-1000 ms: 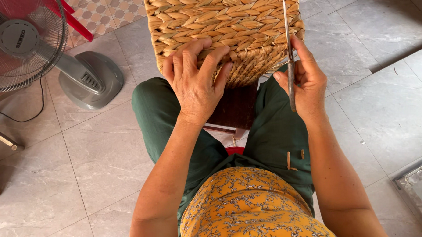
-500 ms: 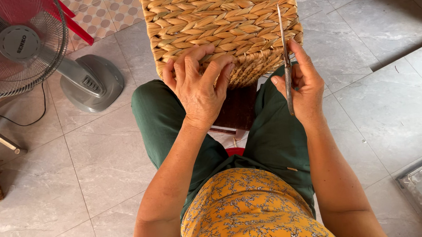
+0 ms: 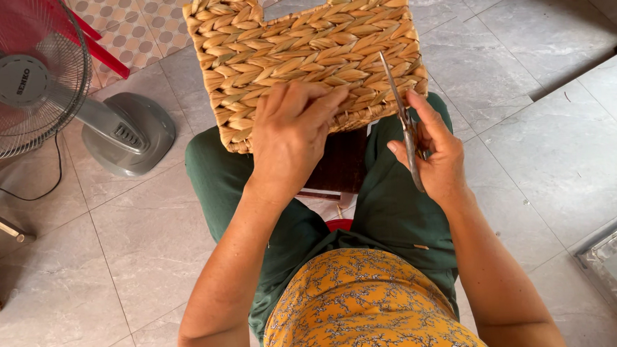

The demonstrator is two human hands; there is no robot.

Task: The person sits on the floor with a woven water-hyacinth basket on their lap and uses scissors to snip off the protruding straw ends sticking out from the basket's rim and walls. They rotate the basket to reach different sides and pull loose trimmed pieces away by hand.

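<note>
With the woven basket (image 3: 304,57) resting across my knees, my left hand (image 3: 290,136) lies spread on its braided wall feeling for stray ends while my right hand (image 3: 434,155) grips the scissors (image 3: 402,119), so I judge trimming is underway and needs careful blade placement.

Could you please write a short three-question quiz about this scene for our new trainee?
1. True or false: the left hand rests on the woven basket.
2. What does the right hand hold: (a) a knife, (b) scissors, (c) a brush?
3. Which appliance stands on the tiled floor on the left of the picture?

Key: 1. True; the fingers press on the basket's lower edge. 2. (b); the blades point up over the basket. 3. A standing fan with a grey base.
</note>
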